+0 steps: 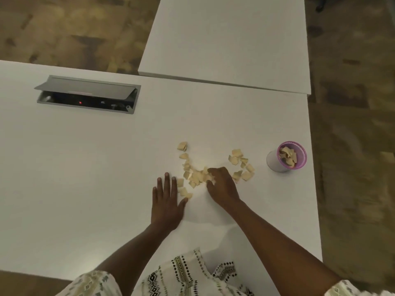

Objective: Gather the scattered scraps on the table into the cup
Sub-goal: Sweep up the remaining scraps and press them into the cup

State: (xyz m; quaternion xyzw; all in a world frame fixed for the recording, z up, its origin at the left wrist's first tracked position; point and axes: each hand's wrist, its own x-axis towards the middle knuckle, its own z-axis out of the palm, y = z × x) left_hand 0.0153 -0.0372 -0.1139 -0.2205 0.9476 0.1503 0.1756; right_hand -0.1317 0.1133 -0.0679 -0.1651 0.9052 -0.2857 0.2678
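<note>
Pale yellow scraps (195, 176) lie scattered on the white table (85, 167), with a second small group of scraps (240, 162) farther right. A purple-rimmed cup (287, 155) stands near the table's right edge and holds several scraps. My left hand (167, 201) lies flat, palm down, fingers apart, just left of the pile, thumb touching a scrap. My right hand (221, 185) is curled over the pile's right side, fingertips closed on some scraps.
An open grey cable box (87, 94) is sunk into the table at the back left. A second white table (230, 39) abuts the far edge. The right table edge runs just past the cup. Patterned clothing (188, 274) hangs over the near edge.
</note>
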